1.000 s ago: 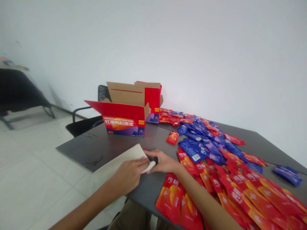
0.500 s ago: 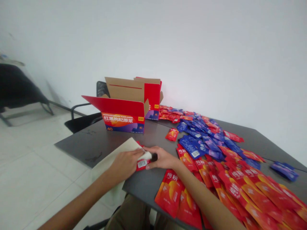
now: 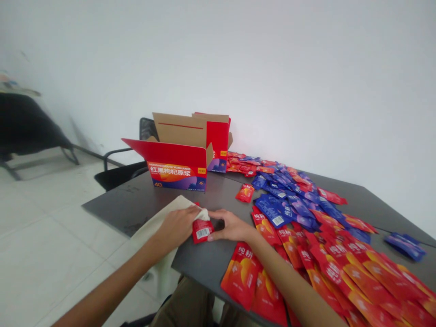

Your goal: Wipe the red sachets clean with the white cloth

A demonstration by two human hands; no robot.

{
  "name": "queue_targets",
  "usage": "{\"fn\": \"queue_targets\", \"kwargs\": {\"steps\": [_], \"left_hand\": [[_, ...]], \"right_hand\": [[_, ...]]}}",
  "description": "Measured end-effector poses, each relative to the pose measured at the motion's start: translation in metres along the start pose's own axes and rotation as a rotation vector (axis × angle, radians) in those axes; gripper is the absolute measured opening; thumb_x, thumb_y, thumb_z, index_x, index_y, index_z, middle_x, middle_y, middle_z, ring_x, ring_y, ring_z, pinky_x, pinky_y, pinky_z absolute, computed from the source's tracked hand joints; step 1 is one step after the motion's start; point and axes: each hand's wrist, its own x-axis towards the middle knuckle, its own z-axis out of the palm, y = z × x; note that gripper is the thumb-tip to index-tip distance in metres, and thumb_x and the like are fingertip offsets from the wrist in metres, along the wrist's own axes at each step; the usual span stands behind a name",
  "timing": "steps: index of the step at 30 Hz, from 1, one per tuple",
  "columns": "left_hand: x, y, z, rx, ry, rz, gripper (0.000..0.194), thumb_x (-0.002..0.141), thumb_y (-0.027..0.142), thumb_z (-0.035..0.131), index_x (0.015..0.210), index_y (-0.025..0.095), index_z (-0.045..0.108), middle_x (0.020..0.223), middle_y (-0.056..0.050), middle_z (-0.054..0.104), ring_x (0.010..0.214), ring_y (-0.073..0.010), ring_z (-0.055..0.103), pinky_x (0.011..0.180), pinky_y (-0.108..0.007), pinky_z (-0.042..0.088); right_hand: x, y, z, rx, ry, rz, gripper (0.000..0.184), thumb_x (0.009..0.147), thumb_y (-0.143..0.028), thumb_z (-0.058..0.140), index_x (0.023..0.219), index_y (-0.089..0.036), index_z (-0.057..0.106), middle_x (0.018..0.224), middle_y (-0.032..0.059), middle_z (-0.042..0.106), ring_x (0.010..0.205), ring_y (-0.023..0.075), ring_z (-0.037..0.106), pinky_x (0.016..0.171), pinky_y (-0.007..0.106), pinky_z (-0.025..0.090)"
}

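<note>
Grey table carries an open red carton printed 红黑枸杞原浆 and 40. Head view: left hand grips a cream cloth over a barcoded red sachet; right hand lies spread just beside it.

An open red carton, printed with Chinese text and the number 40, stands on the dark table, with a black chair behind it. Blue sachets and red sachets lie spread across the table's right side below a white wall. Left, black furniture stands on a tiled floor.
</note>
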Motion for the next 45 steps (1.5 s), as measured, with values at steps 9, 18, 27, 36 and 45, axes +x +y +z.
{"fn": "queue_targets", "kwargs": {"steps": [9,18,27,36,45], "left_hand": [[-0.002,-0.008,0.002,0.008,-0.009,-0.048,0.046,0.086,0.008,0.039,0.128,0.017,0.055,0.126,-0.01,0.063,0.103,-0.0238,0.066,0.089,-0.037,0.052],[-0.005,-0.005,0.003,-0.027,-0.005,0.036,0.049,0.084,0.006,0.04,0.129,0.017,0.055,0.132,-0.009,0.06,0.114,-0.021,0.061,0.097,-0.033,0.048],[-0.011,0.003,0.005,-0.042,-0.021,0.158,0.052,0.082,0.003,0.04,0.13,0.015,0.053,0.135,-0.009,0.056,0.124,-0.0188,0.053,0.105,-0.031,0.041],[-0.011,0.003,0.005,-0.077,-0.023,0.188,0.055,0.08,0.001,0.04,0.132,0.014,0.052,0.136,-0.009,0.056,0.127,-0.0185,0.05,0.107,-0.032,0.04],[-0.013,0.003,0.005,-0.061,-0.035,0.161,0.055,0.078,0.002,0.041,0.132,0.014,0.052,0.136,-0.011,0.055,0.127,-0.0196,0.05,0.107,-0.033,0.04]], "right_hand": [[-0.001,-0.001,0.0,0.004,0.016,0.026,0.077,0.065,-0.044,0.079,0.134,-0.028,0.051,0.123,0.0045,0.065,0.108,0.0258,0.061,0.098,0.038,0.042],[0.0,0.0,0.0,0.027,0.01,0.007,0.075,0.064,-0.042,0.08,0.132,-0.027,0.053,0.123,0.0038,0.066,0.107,0.0252,0.062,0.097,0.036,0.043],[0.0,0.0,0.0,0.04,0.023,0.021,0.079,0.06,-0.04,0.083,0.132,-0.027,0.054,0.121,0.0039,0.067,0.108,0.0267,0.061,0.097,0.038,0.044],[0.0,-0.001,0.001,0.006,0.029,0.039,0.081,0.059,-0.041,0.083,0.133,-0.026,0.053,0.122,0.0057,0.066,0.108,0.0268,0.061,0.098,0.039,0.042],[-0.001,0.001,0.002,0.017,0.036,0.061,0.081,0.06,-0.043,0.082,0.133,-0.027,0.053,0.123,0.0059,0.065,0.109,0.0265,0.06,0.098,0.038,0.042]]}}
